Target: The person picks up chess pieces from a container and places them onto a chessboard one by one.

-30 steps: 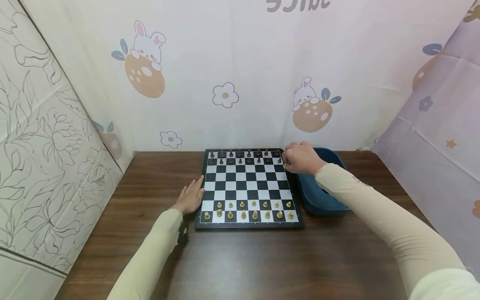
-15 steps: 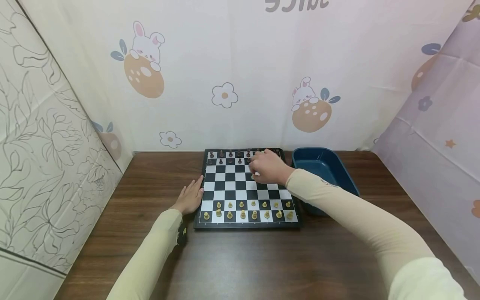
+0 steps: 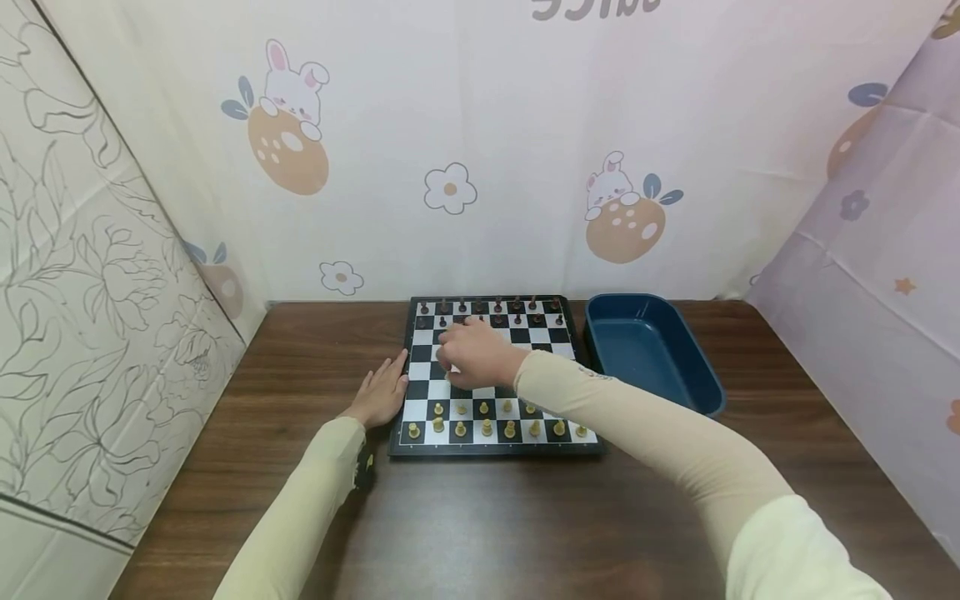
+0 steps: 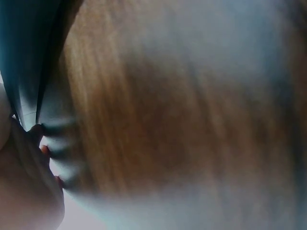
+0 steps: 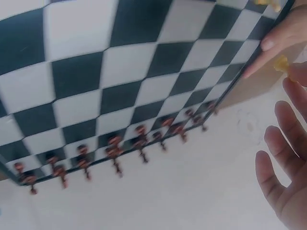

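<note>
A black-and-white chessboard [image 3: 438, 389] lies on the table. Dark red chess pieces [image 3: 498, 306] stand in two rows along its far side, yellow ones [image 3: 487, 428] in rows along its near side. Over the left half of the board hovers my right hand [image 3: 483, 354]. In the right wrist view it pinches a small yellow chess piece [image 5: 281, 63], probably a pawn, between thumb and forefinger, its other fingers spread. My left hand [image 3: 381, 393] rests with straight fingers against the board's left edge; the left wrist view shows it only in part, blurred.
A blue plastic tray [image 3: 716, 387] sits right of the board, close to its edge. The brown wooden table [image 3: 480, 525] runs back to a patterned curtain [image 3: 525, 167]. A flower-patterned panel [image 3: 97, 275] borders the left side.
My right hand has moved left across the board, from beside the tray to the left half, uncovering the tray and the right-hand red pieces. The left hand has stayed put.
</note>
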The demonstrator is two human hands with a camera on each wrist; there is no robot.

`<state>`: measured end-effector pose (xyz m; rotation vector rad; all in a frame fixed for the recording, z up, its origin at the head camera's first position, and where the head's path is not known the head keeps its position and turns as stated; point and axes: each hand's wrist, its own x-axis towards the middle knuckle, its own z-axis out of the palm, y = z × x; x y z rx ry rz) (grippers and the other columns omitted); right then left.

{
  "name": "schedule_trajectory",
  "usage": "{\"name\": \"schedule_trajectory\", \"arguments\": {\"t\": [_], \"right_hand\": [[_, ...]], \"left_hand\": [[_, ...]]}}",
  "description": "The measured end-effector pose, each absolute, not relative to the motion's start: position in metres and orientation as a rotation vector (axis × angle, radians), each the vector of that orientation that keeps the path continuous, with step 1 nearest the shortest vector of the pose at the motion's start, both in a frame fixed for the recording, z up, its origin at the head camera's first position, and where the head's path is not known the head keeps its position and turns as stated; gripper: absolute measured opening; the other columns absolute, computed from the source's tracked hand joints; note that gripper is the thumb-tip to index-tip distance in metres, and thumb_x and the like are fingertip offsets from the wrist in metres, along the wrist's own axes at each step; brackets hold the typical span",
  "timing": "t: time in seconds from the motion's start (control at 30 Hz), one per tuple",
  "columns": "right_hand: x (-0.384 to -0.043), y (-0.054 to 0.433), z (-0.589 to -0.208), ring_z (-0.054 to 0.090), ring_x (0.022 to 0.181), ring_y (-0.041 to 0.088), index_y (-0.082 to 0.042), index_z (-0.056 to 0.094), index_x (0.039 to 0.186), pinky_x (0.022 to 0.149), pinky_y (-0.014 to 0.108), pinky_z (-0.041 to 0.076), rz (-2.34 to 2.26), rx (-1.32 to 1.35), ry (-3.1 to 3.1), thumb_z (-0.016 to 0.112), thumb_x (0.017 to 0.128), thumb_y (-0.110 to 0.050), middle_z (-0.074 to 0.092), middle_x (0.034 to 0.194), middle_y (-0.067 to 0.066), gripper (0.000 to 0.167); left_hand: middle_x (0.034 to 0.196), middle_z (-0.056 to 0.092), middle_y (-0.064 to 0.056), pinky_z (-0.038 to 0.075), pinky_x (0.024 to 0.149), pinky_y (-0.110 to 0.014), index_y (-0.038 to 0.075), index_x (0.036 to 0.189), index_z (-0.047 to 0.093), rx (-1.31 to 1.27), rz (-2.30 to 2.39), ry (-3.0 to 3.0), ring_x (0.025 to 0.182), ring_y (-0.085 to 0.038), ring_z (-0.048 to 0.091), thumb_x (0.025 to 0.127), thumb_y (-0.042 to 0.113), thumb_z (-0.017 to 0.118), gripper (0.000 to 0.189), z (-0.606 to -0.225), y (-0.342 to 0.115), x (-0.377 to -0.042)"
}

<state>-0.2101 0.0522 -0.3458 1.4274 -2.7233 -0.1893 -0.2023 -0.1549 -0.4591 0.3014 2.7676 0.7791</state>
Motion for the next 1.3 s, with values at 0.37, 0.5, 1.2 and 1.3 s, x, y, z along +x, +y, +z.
{"name": "schedule_trajectory", "arguments": {"t": [0.37, 0.5, 1.2, 1.3], "right_hand": [[-0.198, 0.021, -0.373, 0.056, 0.087, 0.012, -0.021, 0.074, 0.087, 0.083, 0.036, 0.047, -0.194, 1.551, -2.719, 0.066, 0.084, -0.022, 0.066, 0.092, -0.006, 0.008], [-0.197, 0.017, -0.38, 0.057, 0.089, 0.013, -0.02, 0.071, 0.084, 0.09, 0.042, 0.046, -0.196, 1.541, -2.729, 0.067, 0.085, -0.023, 0.067, 0.094, -0.005, 0.006], [-0.204, 0.029, -0.378, 0.058, 0.092, 0.014, -0.021, 0.074, 0.092, 0.086, 0.039, 0.047, -0.155, 1.475, -2.83, 0.071, 0.082, -0.027, 0.067, 0.094, -0.006, 0.012], [-0.209, 0.041, -0.367, 0.058, 0.092, 0.014, -0.02, 0.074, 0.096, 0.082, 0.036, 0.046, -0.113, 1.428, -2.843, 0.071, 0.081, -0.025, 0.067, 0.096, -0.005, 0.017]], "left_hand": [[0.157, 0.018, -0.01, 0.002, 0.113, -0.053, 0.01, 0.154, 0.011, 0.328, 0.773, 2.764, 0.144, -0.03, 0.009, 0.105, 0.028, 0.023, 0.054, -0.464, -0.148, -0.203], [0.157, 0.02, -0.01, 0.002, 0.114, -0.052, 0.01, 0.154, 0.011, 0.356, 0.79, 2.765, 0.145, -0.029, 0.009, 0.105, 0.031, 0.02, 0.055, -0.463, -0.146, -0.202], [0.156, 0.022, -0.011, 0.005, 0.113, -0.053, 0.01, 0.154, 0.012, 0.37, 0.747, 2.78, 0.144, -0.03, 0.012, 0.104, 0.027, 0.024, 0.054, -0.459, -0.14, -0.206], [0.157, 0.021, -0.01, 0.006, 0.114, -0.052, 0.01, 0.154, 0.012, 0.361, 0.729, 2.772, 0.144, -0.03, 0.012, 0.104, 0.028, 0.025, 0.054, -0.457, -0.144, -0.21]]}}
